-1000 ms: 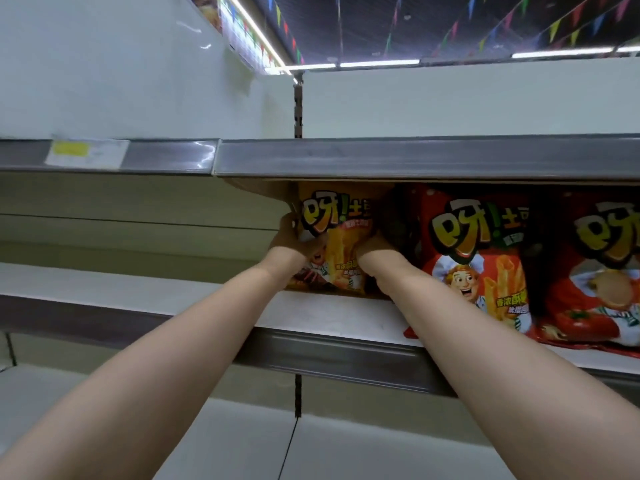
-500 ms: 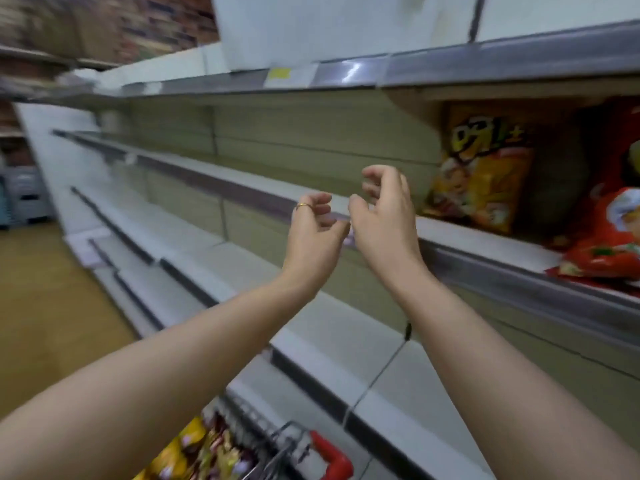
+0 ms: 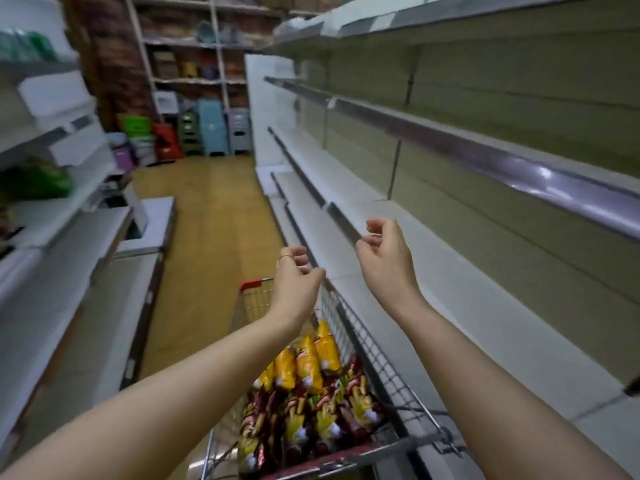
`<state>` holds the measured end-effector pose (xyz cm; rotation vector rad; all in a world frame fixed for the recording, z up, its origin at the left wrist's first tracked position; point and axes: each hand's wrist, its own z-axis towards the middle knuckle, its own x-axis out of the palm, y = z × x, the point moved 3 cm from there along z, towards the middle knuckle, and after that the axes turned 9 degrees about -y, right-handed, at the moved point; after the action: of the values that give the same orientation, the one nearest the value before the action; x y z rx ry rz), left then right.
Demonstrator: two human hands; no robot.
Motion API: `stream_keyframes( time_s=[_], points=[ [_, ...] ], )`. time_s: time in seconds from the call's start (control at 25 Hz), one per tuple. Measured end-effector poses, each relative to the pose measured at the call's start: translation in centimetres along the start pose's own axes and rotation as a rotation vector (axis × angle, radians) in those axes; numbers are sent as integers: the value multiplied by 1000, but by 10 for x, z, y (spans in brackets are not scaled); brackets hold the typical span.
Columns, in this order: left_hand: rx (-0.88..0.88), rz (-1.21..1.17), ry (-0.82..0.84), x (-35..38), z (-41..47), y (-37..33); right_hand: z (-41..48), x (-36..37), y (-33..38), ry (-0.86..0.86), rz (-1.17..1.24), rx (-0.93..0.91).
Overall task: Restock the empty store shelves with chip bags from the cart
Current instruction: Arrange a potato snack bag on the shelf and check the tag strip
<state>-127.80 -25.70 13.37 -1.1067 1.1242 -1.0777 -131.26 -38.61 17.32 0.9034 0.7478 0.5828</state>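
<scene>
Shelving (image 3: 52, 209) in white runs down the left side of the aisle, with a blurred green package (image 3: 38, 181) lying on one of its boards. Next comes the yellowish floor (image 3: 207, 209), and at its far end stand stacks of coloured plastic stools (image 3: 207, 129) in front of a tall rack (image 3: 194, 46). Lower in the middle sits the wire cart (image 3: 381, 362), its red-capped far corner showing just beyond the left wrist. Chip bags (image 3: 311, 386) fill it: yellow ones stand toward the far end, while dark red and green-yellow ones lie heaped nearer the person. The left hand (image 3: 298, 285) hangs in the air above the far part of the cart, fingers loosely curled around nothing, a thin ring (image 3: 284, 257) on one finger. The right hand (image 3: 384, 261) is raised a little higher just beside it, not touching it, its fingers likewise loosely bent and holding nothing. Behind it and on to the right rise the store shelves (image 3: 485, 306), white boards with grey metal front strips against pale green back panels. The cart stands just beside their lowest boards.
</scene>
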Motion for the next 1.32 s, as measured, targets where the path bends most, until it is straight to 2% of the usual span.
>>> stream_keyframes(
  time_s=[0.12, 0.28, 0.48, 0.72, 0.88, 0.96, 1.12, 1.32],
  points=[
    [-104, 55, -59, -19, 37, 49, 8, 61, -34, 113, -42, 72],
    [-295, 120, -33, -24, 68, 132, 8, 130, -107, 255, -159, 207],
    [-597, 168, -33, -23, 68, 242, -26, 187, -213, 467, -325, 402],
    [-768, 85, -170, -8, 63, 327, -55, 256, -327, 666, -441, 617],
    [-830, 93, -208, -2, 53, 360, -71, 301, -391, 724, -480, 743],
    [-806, 109, -198, 0, 59, 363, -79, 319, -414, 737, -507, 769],
    [-822, 96, -186, 0, 61, 371, -93, 352, -440, 780, -559, 786],
    [-898, 115, -129, 1, 58, 384, -101, 368, -450, 732, -655, 715]
  ],
)
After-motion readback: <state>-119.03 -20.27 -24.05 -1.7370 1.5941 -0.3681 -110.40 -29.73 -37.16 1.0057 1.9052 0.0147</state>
